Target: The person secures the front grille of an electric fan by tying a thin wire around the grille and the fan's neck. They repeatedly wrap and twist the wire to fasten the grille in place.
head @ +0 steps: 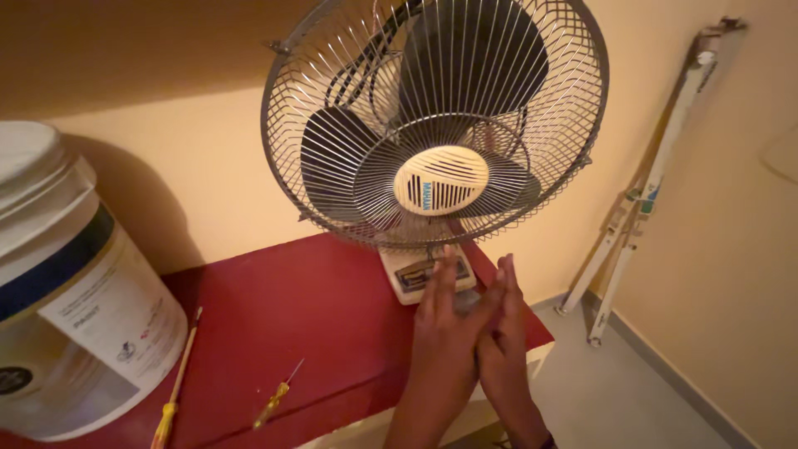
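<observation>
The fan [435, 125] stands at the back of the red table [316, 308], against the wall, grille tilted toward the camera. Just in front of its base, the left hand [440, 324] and right hand [505, 333] press together with flat, open fingers, gripping nothing; the left fingertips reach the base's switch panel [424, 273]. Left of the fan lie two yellow-handled screwdrivers [274, 399], then a white bucket [75, 291]. Right of the fan, a tube-light fitting [657, 175] leans on the wall.
</observation>
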